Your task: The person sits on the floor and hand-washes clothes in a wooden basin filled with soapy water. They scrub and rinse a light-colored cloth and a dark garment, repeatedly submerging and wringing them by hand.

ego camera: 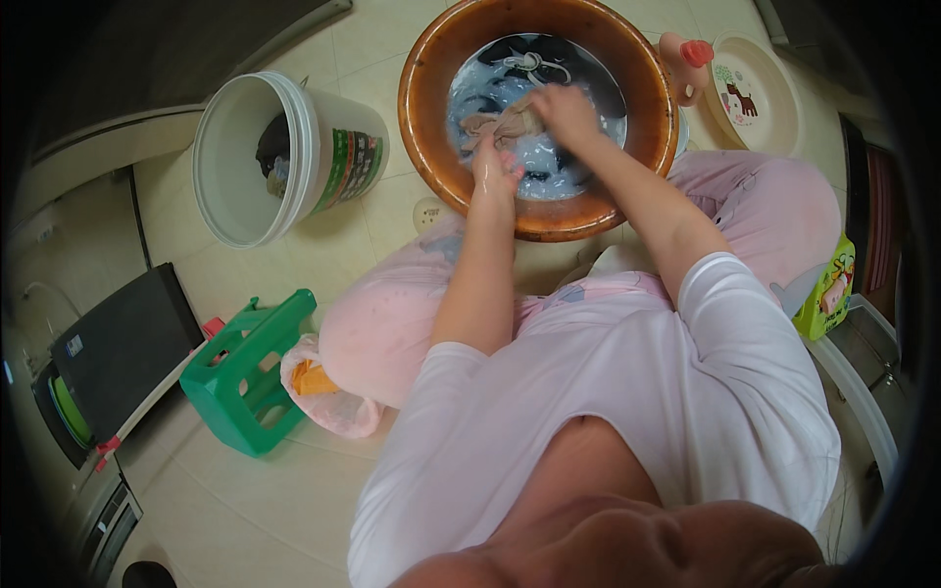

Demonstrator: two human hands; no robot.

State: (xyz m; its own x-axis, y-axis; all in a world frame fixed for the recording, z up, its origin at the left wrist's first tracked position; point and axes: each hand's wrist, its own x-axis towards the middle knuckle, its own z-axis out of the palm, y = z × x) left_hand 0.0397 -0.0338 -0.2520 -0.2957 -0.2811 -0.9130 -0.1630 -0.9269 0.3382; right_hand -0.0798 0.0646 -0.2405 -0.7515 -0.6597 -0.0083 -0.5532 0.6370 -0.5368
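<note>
A large brown wooden-looking basin [540, 228] stands on the floor in front of me, with cloudy, sudsy water [540, 154] in it. Dark wet clothes [562, 55] lie in the water, and a pale drawstring [531, 65] shows on top of them. Over the water, a wet beige cloth [507, 126] stretches, bunched and twisted, between my two hands. My left hand [496, 165] grips its near end, fingers wet. At its right end, my right hand [564, 114] pinches the fabric, slightly blurred.
Left of the basin sits a white plastic bucket [349, 165] with dark cloth inside. A green plastic stool [246, 375] and a pink bag-lined bin [334, 404] stand by my left knee. To the right are a pink bottle with a red cap [684, 66] and a cream basin [779, 95].
</note>
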